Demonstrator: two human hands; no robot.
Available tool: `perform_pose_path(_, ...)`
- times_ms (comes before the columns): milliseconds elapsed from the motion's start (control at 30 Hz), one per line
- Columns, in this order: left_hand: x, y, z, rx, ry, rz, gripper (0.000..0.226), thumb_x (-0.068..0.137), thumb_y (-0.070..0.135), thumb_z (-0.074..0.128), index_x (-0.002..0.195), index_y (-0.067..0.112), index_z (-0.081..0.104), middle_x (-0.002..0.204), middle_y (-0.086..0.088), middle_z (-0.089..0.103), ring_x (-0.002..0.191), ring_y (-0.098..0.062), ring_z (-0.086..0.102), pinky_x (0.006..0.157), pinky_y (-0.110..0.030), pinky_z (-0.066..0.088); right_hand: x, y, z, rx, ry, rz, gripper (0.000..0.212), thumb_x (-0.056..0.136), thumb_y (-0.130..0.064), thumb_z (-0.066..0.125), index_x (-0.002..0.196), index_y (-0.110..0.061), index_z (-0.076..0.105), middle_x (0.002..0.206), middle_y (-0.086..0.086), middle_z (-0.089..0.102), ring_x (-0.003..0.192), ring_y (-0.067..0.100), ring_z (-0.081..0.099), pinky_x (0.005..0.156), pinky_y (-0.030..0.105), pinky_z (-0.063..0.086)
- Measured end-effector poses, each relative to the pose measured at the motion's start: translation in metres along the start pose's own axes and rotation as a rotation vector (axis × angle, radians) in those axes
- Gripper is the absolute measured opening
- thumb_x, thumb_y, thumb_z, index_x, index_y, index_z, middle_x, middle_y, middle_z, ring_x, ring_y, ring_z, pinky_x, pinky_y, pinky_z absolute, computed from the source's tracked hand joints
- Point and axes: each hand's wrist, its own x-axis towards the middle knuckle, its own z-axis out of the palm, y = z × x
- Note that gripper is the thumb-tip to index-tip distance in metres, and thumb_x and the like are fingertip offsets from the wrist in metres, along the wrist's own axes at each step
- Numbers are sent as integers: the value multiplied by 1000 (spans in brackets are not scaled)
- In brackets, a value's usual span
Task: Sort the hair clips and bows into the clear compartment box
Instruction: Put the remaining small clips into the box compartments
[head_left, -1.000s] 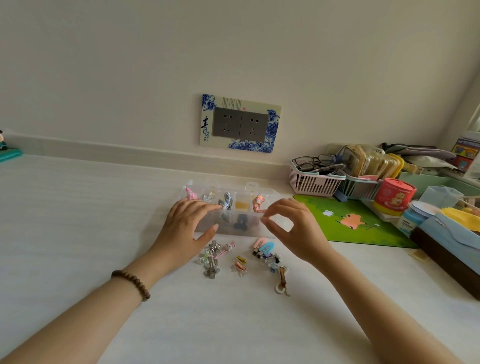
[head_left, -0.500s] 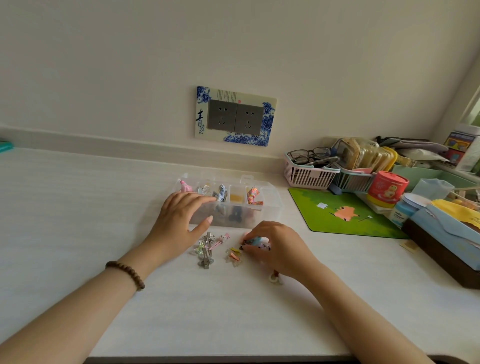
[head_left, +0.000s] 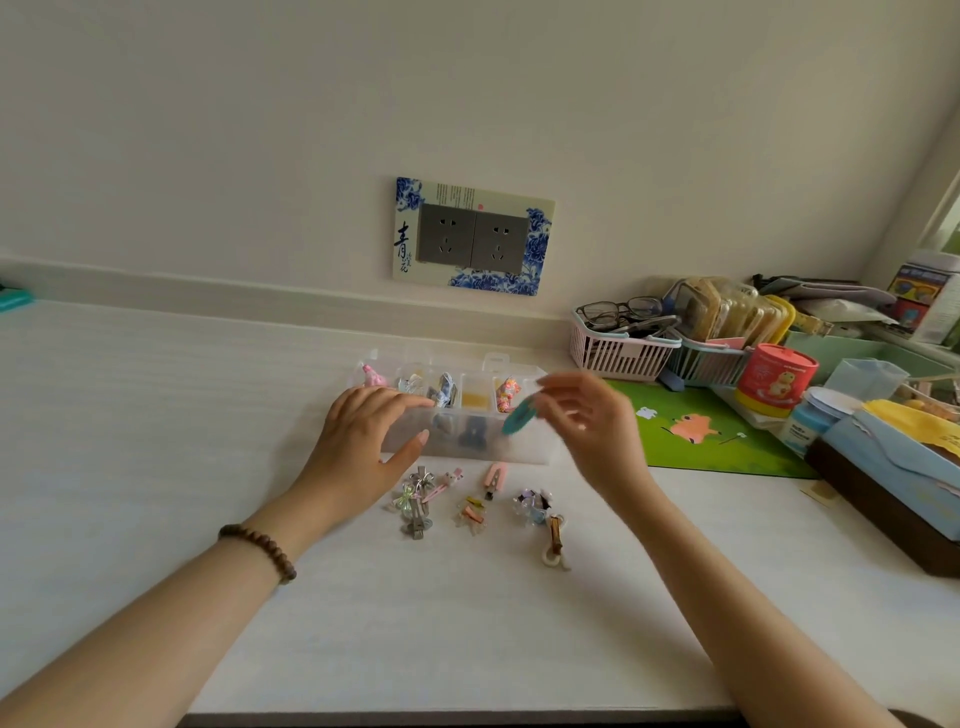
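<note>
Head view, right hand (head_left: 592, 426) pinching teal clip (head_left: 519, 418) over clear box (head_left: 519, 452) front edge

Bare forearms; brown bead bracelet (head_left: 258, 551), left wrist.

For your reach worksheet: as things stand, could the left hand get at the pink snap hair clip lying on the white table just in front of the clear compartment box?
Probably yes: the left hand rests on the box, and nothing lies between it and the clip.

Left hand (head_left: 363, 441) flat, palm down, right hand (head_left: 587, 426) raised, fingers (head_left: 545, 387) pinched
</note>
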Motion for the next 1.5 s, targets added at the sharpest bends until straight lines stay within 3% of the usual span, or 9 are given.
perform_pose_path(133,0,-1,0,1,2,8,39,85,52,37,118,36,52,115,15,53,118,-9,39,105,-23,15,42,6,-15,43,179,110,5,83,-9,65,86,-12,63,84,8,69,74,14,66,72,21,56)
perform_pose_path(267,0,0,0,2,9,19,39,85,51,37,118,35,52,116,15,54,119,-8,37,105,-23,14,49,32,-4,-150,46,201,2,83,-14,65,85,-16,65,82,0,68,78,14,64,76,30,55)
perform_pose_path(433,2,-2,0,10,14,29,37,86,50,38,117,35,53,115,14,55,118,-8,38,103,-21,14,43,43,2,-335,-68,157,19,86,-27,62,95,-13,72,93,-3,69,66,0,49,58,14,36)
perform_pose_path(600,3,-2,-1,-5,20,22,38,85,51,39,117,35,54,113,16,54,114,-7,40,102,-24,18,32,19,-13,-291,-14,50,18,86,-33,60,95,-22,71,90,-8,69,68,4,53,63,22,44)
perform_pose_path(700,2,0,-1,-12,12,11,40,85,53,37,118,36,53,114,17,52,115,-6,38,102,-23,18,18,-12,-16,-84,-326,42,17,82,-28,64,93,-18,72,88,-6,73,71,8,65,68,19,54)
perform_pose_path(833,1,1,-3,-17,2,9,41,85,52,37,119,36,52,115,17,51,116,-5,36,100,-22,17,4,-8,5,-412,-742,-41,25,80,-34,68,103,-24,71,107,-9,70,90,4,65,86,20,52)
perform_pose_path(1133,1,-2,-1,-5,-8,7,41,85,52,38,120,35,52,116,13,54,118,-10,39,103,-26,19,1,11,17,-465,-732,-31,26,77,-32,72,102,-26,71,104,-9,69,88,5,62,73,9,45)
perform_pose_path(1333,1,-1,-2,-9,-13,3,41,85,52,38,120,35,52,116,13,54,119,-11,39,103,-28,21,0,11,22,-435,-690,-69,15,81,-28,69,94,-22,72,99,-4,67,82,9,62,74,23,53)
perform_pose_path(1500,1,-1,-1,-12,-21,-11,42,85,53,37,120,36,52,117,14,53,120,-11,38,104,-27,19,10,-2,12,-85,-427,-11,12,80,-20,67,89,-13,69,86,-1,70,74,8,65,69,19,55)
